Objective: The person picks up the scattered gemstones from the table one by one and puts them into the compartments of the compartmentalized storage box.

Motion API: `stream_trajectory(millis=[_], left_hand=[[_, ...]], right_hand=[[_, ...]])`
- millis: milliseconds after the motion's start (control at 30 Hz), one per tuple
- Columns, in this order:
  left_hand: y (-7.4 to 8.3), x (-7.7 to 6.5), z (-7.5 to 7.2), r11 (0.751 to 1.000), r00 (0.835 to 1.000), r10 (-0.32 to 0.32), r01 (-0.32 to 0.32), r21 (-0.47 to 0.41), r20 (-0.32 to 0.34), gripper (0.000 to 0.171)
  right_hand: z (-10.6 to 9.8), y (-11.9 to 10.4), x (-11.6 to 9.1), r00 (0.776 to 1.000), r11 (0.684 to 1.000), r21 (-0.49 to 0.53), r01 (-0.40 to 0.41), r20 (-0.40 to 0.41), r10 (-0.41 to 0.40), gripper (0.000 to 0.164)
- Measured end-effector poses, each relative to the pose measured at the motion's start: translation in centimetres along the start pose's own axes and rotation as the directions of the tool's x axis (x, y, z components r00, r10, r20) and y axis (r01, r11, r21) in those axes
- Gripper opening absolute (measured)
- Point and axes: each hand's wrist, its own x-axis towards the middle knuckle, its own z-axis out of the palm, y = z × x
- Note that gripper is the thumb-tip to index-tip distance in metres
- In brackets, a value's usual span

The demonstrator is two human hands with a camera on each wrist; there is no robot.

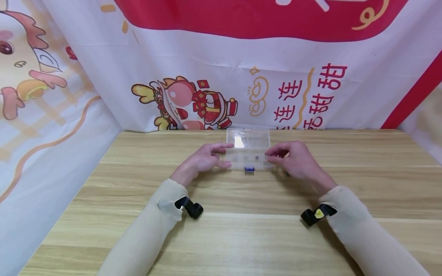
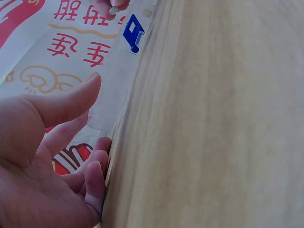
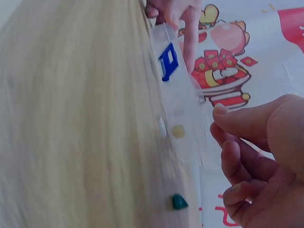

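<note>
A clear plastic compartment box (image 1: 238,156) lies on the table with its transparent lid (image 1: 253,138) raised at the back. A blue latch (image 1: 249,169) is on its front side. My left hand (image 1: 208,157) rests against the box's left end, fingers mostly extended, the thumb near the front corner. Over the box's right end, my right hand (image 1: 293,158) pinches a small whitish piece (image 2: 113,10) between thumb and forefinger; its exact kind is too small to tell. A yellowish piece (image 3: 178,131) shows through the box wall.
On the wooden table (image 1: 241,237), a small dark green piece (image 3: 179,202) lies right of the box, partly under my right hand in the head view. A small clear piece (image 3: 161,126) lies in front of the box. A printed cloth (image 1: 207,53) hangs behind.
</note>
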Motion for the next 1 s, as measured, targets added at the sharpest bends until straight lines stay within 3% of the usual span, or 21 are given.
stream_trajectory(millis=[567, 1000], left_hand=[[0.0, 0.1, 0.0, 1.0, 1.0, 0.0, 0.0, -0.004, 0.001, 0.064], [-0.1, -0.1, 0.0, 1.0, 1.0, 0.006, -0.006, 0.002, 0.001, 0.065]], right_hand=[[1.9, -1.0, 0.1, 0.999, 0.999, -0.046, -0.025, -0.024, 0.024, 0.017], [2.3, -1.0, 0.1, 1.0, 0.997, -0.077, -0.02, -0.014, 0.019, 0.018]])
